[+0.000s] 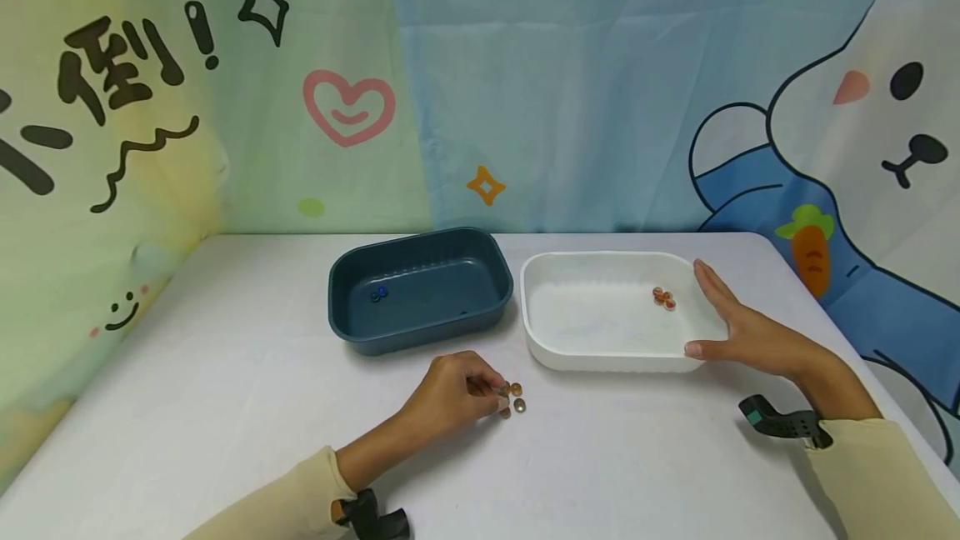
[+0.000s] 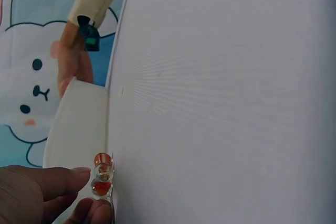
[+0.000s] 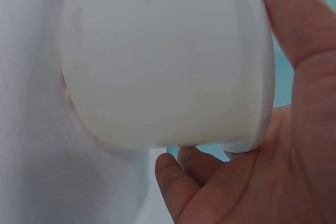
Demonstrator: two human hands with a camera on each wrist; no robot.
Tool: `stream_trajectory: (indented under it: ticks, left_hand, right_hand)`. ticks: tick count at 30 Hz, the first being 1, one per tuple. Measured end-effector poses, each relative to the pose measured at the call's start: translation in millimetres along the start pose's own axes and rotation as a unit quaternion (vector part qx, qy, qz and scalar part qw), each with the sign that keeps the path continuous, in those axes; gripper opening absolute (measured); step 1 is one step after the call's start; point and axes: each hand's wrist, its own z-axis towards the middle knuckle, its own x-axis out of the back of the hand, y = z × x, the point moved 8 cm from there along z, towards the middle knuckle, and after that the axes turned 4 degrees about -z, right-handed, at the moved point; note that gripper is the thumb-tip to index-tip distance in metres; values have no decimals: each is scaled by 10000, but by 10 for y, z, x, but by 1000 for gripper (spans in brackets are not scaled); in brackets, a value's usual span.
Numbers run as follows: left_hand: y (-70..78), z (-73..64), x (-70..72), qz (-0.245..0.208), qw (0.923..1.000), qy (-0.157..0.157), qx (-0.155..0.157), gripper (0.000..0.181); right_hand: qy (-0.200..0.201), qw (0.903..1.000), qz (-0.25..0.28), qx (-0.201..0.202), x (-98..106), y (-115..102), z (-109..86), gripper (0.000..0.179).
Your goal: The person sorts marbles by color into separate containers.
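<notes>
On the white table, a small cluster of glass marbles (image 1: 520,405) lies just in front of the trays. My left hand (image 1: 457,390) is at this cluster, thumb and fingers bent around its left side. From the left wrist, a gap shows between thumb and fingertips, with clear and orange-red marbles (image 2: 102,186) right at the tips. My right hand (image 1: 765,344) grips the right end of the white tray (image 1: 600,363). Its thumb lies along the tray's near side and its fingers reach around the end wall. Several orange marbles (image 1: 663,298) sit inside that tray, toward the right.
A dark blue tray (image 1: 420,338) stands to the left of the white one, with a few blue marbles (image 1: 379,294) at its left side. Behind the table (image 1: 247,315) hangs a printed cloth backdrop (image 1: 555,107). Dark straps with camera mounts (image 1: 787,423) sit on the wrists.
</notes>
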Motion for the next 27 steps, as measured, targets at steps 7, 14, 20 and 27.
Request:
stream_trajectory:
  ticks: [7, 14, 20, 27]
  left_hand:
    - [-19, -5, -22, -69, 10000, 36, 40, 10]
    - [-10, -21, -7, -20, 9999, 95, 45, 11]
    - [-40, -36, 65, 217, 9993, 289, 109, 9]
    - [-18, 10, 53, 385, 9986, 349, 20, 6]
  right_hand:
    - [2, 10000, -33, 7, -10, 12, 17, 118]
    - [0, 10000, -26, -8, -16, 10, 16, 117]
    - [-4, 10000, -25, 26, -15, -4, 10, 117]
    - [22, 10000, -67, 25, -3, 3, 2, 117]
